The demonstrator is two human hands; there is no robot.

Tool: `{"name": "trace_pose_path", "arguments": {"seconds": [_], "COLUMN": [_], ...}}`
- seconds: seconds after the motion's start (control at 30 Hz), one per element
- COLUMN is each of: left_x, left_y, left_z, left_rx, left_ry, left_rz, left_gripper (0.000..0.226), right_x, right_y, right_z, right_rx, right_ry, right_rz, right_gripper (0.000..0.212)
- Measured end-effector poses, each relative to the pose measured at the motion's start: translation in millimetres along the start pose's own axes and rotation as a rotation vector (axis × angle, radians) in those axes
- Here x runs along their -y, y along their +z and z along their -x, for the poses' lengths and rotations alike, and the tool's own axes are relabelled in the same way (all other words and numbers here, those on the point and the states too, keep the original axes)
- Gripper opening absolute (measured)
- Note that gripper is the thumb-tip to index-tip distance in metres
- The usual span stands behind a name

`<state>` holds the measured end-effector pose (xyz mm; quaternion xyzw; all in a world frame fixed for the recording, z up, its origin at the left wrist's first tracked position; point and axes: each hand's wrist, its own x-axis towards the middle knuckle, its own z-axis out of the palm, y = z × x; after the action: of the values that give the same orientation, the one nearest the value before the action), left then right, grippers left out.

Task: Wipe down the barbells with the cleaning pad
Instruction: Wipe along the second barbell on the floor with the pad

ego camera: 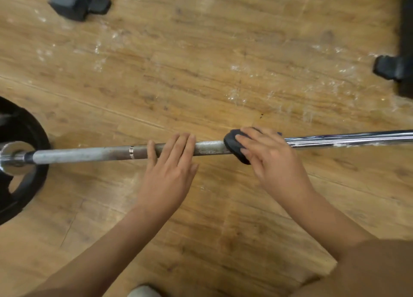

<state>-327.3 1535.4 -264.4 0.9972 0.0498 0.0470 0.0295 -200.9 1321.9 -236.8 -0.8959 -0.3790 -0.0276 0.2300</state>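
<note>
A steel barbell (89, 153) lies across the wooden floor, dull and knurled on the left, shiny chrome on the right. A black weight plate (26, 180) sits on its left end. My left hand (169, 169) rests flat on the bar near the middle, fingers straight over it. My right hand (272, 158) presses a dark cleaning pad (234, 145) onto the bar just to the right, with fingers spread over the pad. The pad wraps partly over the bar and hides it there.
A black dumbbell (78, 0) lies on the floor at the top left. Black equipment (400, 51) stands at the right edge. White scuff marks dot the wooden floor (201, 51). A shoe tip (143, 292) shows at the bottom.
</note>
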Motion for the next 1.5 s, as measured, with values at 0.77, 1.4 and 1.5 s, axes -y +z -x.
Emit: {"name": "trace_pose_path", "arguments": {"seconds": [0.77,1.4,1.5], "left_x": [15.0,12.8,12.0], "left_y": [0.9,10.9,8.1], "left_z": [-94.0,-101.3,-102.1], "left_rx": [-0.040,-0.074,-0.057], "left_ry": [-0.126,-0.151,-0.158], "left_rz": [0.040,0.038,0.015], "left_gripper": [0.054,0.054,0.053], "right_x": [-36.5,-30.2,-40.4], "right_y": [26.6,36.3,26.5], "right_z": [-109.0,-92.5,-80.6], "right_rx": [0.064,-0.118,-0.172], "right_ry": [-0.020,-0.031,0.076], "right_rz": [-0.016,0.092,0.124], "right_gripper": [0.036,0.027,0.032]}}
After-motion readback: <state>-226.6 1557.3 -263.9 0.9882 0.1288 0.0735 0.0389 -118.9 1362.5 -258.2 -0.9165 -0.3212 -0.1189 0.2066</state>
